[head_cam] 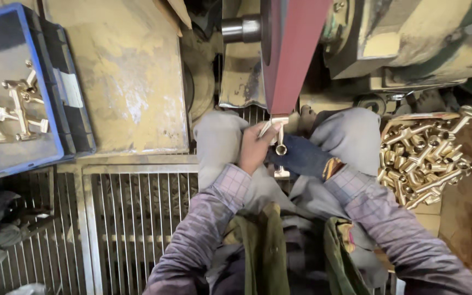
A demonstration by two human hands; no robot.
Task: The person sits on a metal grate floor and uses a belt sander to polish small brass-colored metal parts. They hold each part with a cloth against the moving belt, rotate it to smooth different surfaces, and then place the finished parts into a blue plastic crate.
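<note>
Brass fitting goes to the sanding belt

The red sanding belt looms; beside it a box of brass fittings. The left hand and gloved right hand clamp one brass fitting against it, mid-grind; turning it needs firm grip.

**Checked sleeves, grey knees, olive apron**

Both arms wear faded purple-grey checked sleeves with buttoned cuffs. A dark blue cloth glove covers the right hand; the left hand is bare. Grey trousers show dusty knees, and an olive-green apron hangs between.
</note>
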